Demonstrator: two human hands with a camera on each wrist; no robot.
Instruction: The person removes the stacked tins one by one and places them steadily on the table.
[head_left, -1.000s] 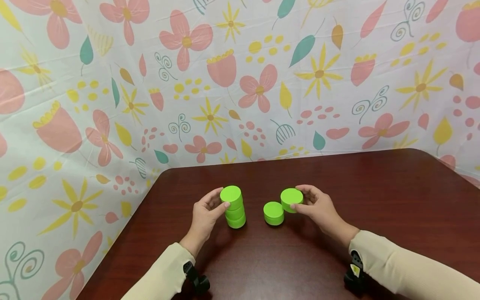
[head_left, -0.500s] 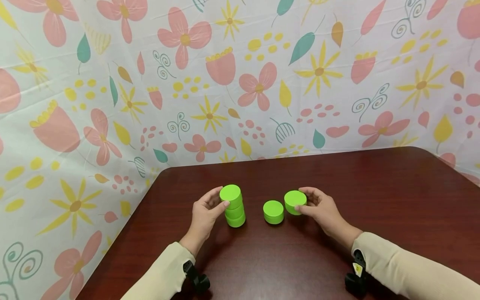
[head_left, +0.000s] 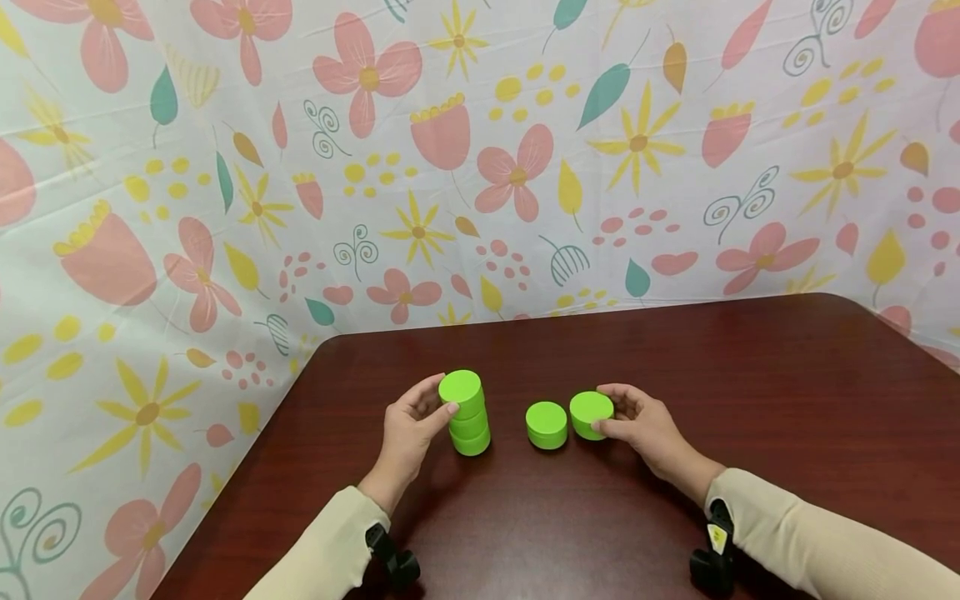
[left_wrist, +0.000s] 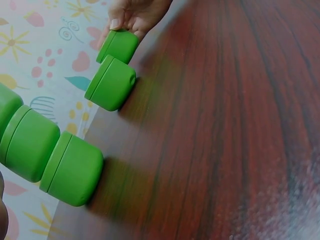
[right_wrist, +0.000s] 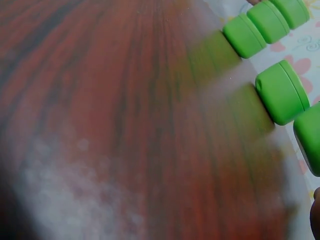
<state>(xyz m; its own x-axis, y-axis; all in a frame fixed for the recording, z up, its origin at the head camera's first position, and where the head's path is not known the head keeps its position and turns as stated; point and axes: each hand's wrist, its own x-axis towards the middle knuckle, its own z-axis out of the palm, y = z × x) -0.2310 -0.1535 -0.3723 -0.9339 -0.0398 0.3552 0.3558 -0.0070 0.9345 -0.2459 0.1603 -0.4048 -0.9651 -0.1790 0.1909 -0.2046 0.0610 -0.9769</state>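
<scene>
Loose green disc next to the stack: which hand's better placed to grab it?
Right, probably. The right hand holds a green disc directly beside the loose disc; the left hand grips the three-disc stack.

The right hand [head_left: 637, 421] has lowered its green disc [head_left: 591, 414] from the air onto the desk [head_left: 750, 375]. The disc now sits just beside the single disc [head_left: 547, 424], no longer tilted above it.

Lime green pucks [head_left: 547, 424]; dk red-brown wood table [head_left: 750, 383]; floral backdrop [head_left: 225, 167].
</scene>
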